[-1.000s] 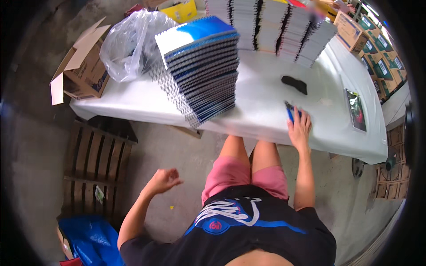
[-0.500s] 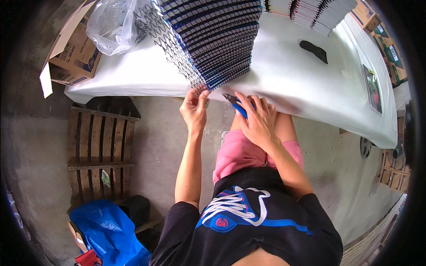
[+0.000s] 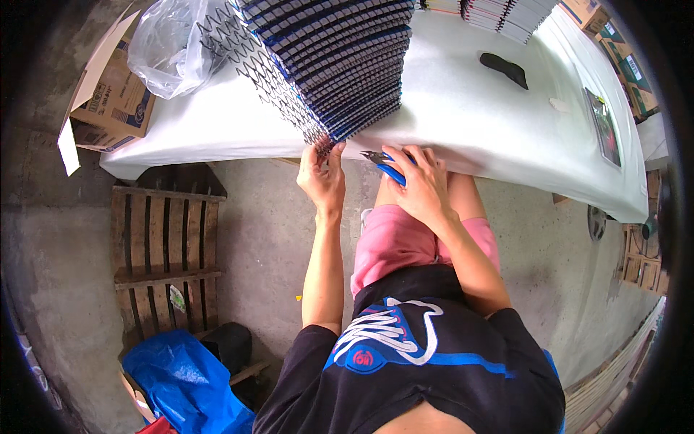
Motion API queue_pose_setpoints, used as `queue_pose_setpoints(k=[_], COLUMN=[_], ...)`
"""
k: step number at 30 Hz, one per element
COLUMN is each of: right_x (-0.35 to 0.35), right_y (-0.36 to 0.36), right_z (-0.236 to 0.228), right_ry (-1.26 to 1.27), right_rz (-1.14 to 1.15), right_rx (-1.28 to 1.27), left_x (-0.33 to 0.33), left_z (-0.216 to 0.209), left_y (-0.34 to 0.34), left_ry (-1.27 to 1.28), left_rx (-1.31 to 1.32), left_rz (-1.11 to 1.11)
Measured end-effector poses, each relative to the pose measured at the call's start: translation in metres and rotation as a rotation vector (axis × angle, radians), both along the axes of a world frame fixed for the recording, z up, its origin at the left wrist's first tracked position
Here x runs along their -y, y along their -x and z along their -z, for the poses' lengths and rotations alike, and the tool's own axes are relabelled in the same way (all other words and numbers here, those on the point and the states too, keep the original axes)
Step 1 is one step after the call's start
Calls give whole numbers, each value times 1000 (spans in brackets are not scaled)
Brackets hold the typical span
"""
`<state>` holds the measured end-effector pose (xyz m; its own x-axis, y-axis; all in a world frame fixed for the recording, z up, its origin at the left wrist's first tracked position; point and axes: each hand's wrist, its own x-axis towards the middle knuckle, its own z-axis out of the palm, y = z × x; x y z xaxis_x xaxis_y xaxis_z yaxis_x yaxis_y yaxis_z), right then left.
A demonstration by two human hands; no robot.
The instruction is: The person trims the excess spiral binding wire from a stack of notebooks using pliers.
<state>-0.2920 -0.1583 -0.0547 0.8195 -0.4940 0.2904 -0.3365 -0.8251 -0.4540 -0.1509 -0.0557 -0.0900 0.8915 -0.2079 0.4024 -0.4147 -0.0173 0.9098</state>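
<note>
A tall stack of spiral-bound notebooks (image 3: 340,65) stands at the table's near edge, its dark coil ends (image 3: 264,83) sticking out on the left. At the lowest corner of the stack, my left hand (image 3: 323,179) is closed, thumb and fingers pinching the end of a coil; the exact tip is hidden by the fingers. Just right of it, my right hand (image 3: 428,184) grips a pair of blue-handled cutting pliers (image 3: 391,173). Their dark jaws point left toward the stack's corner, apart from it and slightly parted.
A white-covered table (image 3: 463,108) carries a clear plastic bag (image 3: 170,54), a black sole-shaped piece (image 3: 504,70) and more notebooks (image 3: 506,18). An open cardboard box (image 3: 116,108) is at left. Below stand a wooden pallet (image 3: 170,242) and a blue bag (image 3: 181,376).
The view has shifted slightly, moving the stack up and left in the picture. My left hand stays at the corner. The pliers' jaws show more clearly, a little apart.
</note>
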Motion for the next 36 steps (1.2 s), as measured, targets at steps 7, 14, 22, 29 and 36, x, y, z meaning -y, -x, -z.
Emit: queue_pose_setpoints(k=[7,14,22,29,36], right_x=[-2,-9,-14,-16,-8], right_y=[2,-16,-30,-37,-42], right_z=[4,-16,-14,-11,-3], right_ry=[-2,51,145,69,-11], right_rz=[-27,12,33,15,-17], right_rx=[50,62,-8,1,67], left_x=[2,-9,-12,-11,-4], left_z=[-5,-6,-6,-4,-5], left_y=[0,-8,-6,-6,2], left_ry=[-20,350,304,252,232], left_rx=[-30,-411,-440,-419,-369], left_rz=[-30,229,251,197,141])
